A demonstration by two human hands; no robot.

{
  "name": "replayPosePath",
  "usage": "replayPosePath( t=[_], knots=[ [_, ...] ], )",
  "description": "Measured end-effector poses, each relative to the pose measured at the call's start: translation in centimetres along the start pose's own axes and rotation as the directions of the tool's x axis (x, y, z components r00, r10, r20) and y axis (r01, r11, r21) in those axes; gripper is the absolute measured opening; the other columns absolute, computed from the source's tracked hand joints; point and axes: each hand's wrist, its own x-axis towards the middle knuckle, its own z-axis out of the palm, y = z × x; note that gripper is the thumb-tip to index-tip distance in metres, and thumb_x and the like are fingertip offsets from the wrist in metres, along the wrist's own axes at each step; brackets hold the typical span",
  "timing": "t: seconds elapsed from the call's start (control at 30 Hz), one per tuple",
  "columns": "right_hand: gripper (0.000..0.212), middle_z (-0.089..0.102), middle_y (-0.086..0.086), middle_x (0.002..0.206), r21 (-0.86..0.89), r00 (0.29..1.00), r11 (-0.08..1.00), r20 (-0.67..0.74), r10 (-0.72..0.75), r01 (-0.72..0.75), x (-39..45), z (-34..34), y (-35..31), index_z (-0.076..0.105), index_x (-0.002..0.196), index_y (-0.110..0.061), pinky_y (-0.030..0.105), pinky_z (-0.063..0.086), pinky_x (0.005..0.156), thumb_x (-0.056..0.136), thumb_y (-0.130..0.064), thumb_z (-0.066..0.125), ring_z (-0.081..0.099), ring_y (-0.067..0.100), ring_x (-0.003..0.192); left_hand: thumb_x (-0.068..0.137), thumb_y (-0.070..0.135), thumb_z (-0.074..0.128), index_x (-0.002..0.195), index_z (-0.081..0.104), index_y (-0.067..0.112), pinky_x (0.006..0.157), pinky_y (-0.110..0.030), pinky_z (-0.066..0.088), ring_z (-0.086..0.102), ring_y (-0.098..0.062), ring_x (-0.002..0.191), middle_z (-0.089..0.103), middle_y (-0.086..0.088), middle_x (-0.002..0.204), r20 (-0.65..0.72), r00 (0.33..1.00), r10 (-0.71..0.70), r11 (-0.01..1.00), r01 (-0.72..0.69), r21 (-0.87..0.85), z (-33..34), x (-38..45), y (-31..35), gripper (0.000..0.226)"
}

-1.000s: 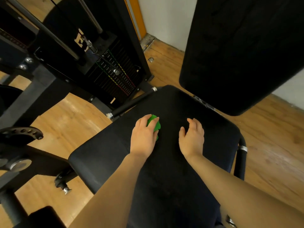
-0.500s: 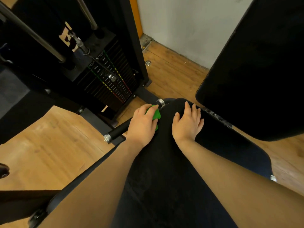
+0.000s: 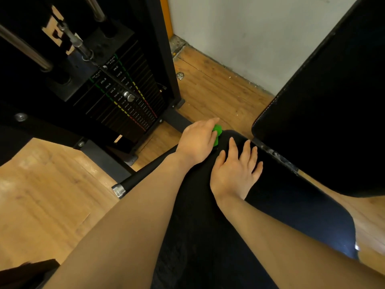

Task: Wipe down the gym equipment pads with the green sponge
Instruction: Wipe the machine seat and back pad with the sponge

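My left hand [image 3: 198, 140] covers the green sponge [image 3: 217, 134] and presses it on the far left corner of the black seat pad [image 3: 281, 195]. Only a small green edge of the sponge shows past my fingers. My right hand [image 3: 236, 172] lies flat on the seat pad just to the right of it, fingers spread, holding nothing. The tall black back pad [image 3: 333, 101] rises at the right, just beyond the seat.
A black weight stack [image 3: 125, 97] with its selector pin and frame post [image 3: 164, 59] stands at the left. A black handle bar with a chrome end [image 3: 125, 186] sticks out under my left forearm. Wooden floor [image 3: 218, 90] and a grey wall [image 3: 250, 34] lie behind.
Both hands have slid across the seat pad from its middle to its far left corner, the left taking the sponge along. The view has come closer to the pad.
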Motion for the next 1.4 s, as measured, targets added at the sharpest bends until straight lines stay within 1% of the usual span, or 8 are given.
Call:
replayPosePath(
  t=[0.1, 0.23, 0.33, 0.57, 0.7, 0.9, 1.23, 1.4],
  knots=[
    [0.048, 0.018, 0.005, 0.16, -0.007, 1.0, 1.0, 0.005, 0.001, -0.001, -0.1, 0.0, -0.1, 0.029, 0.148, -0.035, 0.05, 0.005, 0.117, 0.1, -0.037, 0.034, 0.004, 0.024, 0.148, 0.102, 0.018, 0.037, 0.14, 0.045, 0.017, 0.102, -0.041, 0.041, 0.051, -0.023, 0.122, 0.057, -0.005, 0.132, 0.105, 0.994, -0.008, 0.997, 0.016, -0.073, 0.4, 0.5, -0.3, 0.039],
    [0.048, 0.017, 0.004, 0.16, -0.032, 1.0, 0.999, 0.011, 0.006, -0.006, 0.0, -0.1, -0.2, 0.028, 0.148, -0.035, 0.049, 0.005, 0.118, 0.1, -0.037, 0.032, 0.004, 0.023, 0.148, 0.103, 0.016, 0.037, 0.143, 0.041, 0.017, 0.103, -0.021, 0.03, 0.042, -0.015, 0.13, 0.048, -0.004, 0.141, 0.177, 0.984, -0.025, 0.978, 0.061, -0.2, 0.6, 0.3, -0.6, 0.041],
    [0.048, 0.017, 0.004, 0.16, -0.043, 1.0, 0.999, 0.017, 0.009, -0.009, 0.1, 0.0, -0.3, 0.028, 0.148, -0.035, 0.049, 0.006, 0.118, 0.1, -0.037, 0.031, 0.003, 0.023, 0.148, 0.103, 0.017, 0.037, 0.145, 0.038, 0.018, 0.098, -0.017, 0.029, 0.042, -0.014, 0.129, 0.046, -0.004, 0.142, 0.234, 0.972, -0.012, 0.971, 0.067, -0.23, 0.4, 0.5, -0.8, 0.042],
    [0.048, 0.016, 0.004, 0.16, -0.055, 1.0, 0.998, 0.019, 0.011, -0.009, -0.1, -0.1, -0.3, 0.027, 0.148, -0.035, 0.05, 0.005, 0.118, 0.1, -0.037, 0.03, 0.004, 0.023, 0.148, 0.101, 0.012, 0.042, 0.144, 0.041, 0.016, 0.106, -0.02, 0.03, 0.04, -0.015, 0.133, 0.042, -0.003, 0.147, 0.168, 0.985, 0.049, 0.974, -0.01, -0.227, -0.7, -2.0, -1.1, 0.043],
    [0.048, 0.018, 0.005, 0.16, -0.045, 1.0, 0.999, 0.014, 0.004, -0.003, -0.1, 0.0, -0.2, 0.03, 0.148, -0.034, 0.05, 0.006, 0.118, 0.1, -0.037, 0.032, 0.005, 0.023, 0.148, 0.098, 0.008, 0.047, 0.142, 0.045, 0.019, 0.104, -0.013, 0.028, 0.039, -0.01, 0.133, 0.041, 0.002, 0.147, 0.148, 0.984, 0.101, 0.976, -0.068, -0.208, -2.1, -5.7, -2.4, 0.045],
    [0.048, 0.017, 0.005, 0.16, -0.04, 1.0, 0.999, 0.012, 0.006, -0.005, -0.2, 0.0, -0.3, 0.031, 0.148, -0.034, 0.05, 0.005, 0.117, 0.1, -0.037, 0.03, 0.005, 0.023, 0.148, 0.098, 0.01, 0.046, 0.143, 0.043, 0.024, 0.106, -0.021, 0.035, 0.04, -0.008, 0.131, 0.037, 0.007, 0.148, 0.179, 0.981, 0.076, 0.981, -0.042, -0.187, -3.5, -9.9, -4.4, 0.047],
    [0.047, 0.018, 0.005, 0.16, -0.048, 1.0, 0.999, 0.006, 0.006, -0.006, -0.2, -0.1, -0.3, 0.029, 0.148, -0.034, 0.05, 0.005, 0.118, 0.101, -0.037, 0.031, 0.006, 0.024, 0.148, 0.099, 0.007, 0.044, 0.143, 0.042, 0.014, 0.104, -0.02, 0.03, 0.041, -0.016, 0.132, 0.042, -0.004, 0.145, 0.125, 0.992, 0.033, 0.98, -0.008, -0.2, -1.3, -3.7, -1.0, 0.046],
    [0.047, 0.017, 0.005, 0.16, -0.039, 1.0, 0.999, 0.013, 0.0, 0.001, -0.1, 0.0, -0.3, 0.03, 0.148, -0.034, 0.05, 0.005, 0.118, 0.101, -0.037, 0.031, 0.005, 0.024, 0.148, 0.099, 0.013, 0.045, 0.145, 0.039, 0.02, 0.1, -0.028, 0.041, 0.046, -0.016, 0.126, 0.038, 0.0, 0.147, 0.149, 0.988, 0.042, 0.987, -0.019, -0.157, -2.2, -6.0, -2.0, 0.046]
  ],
)
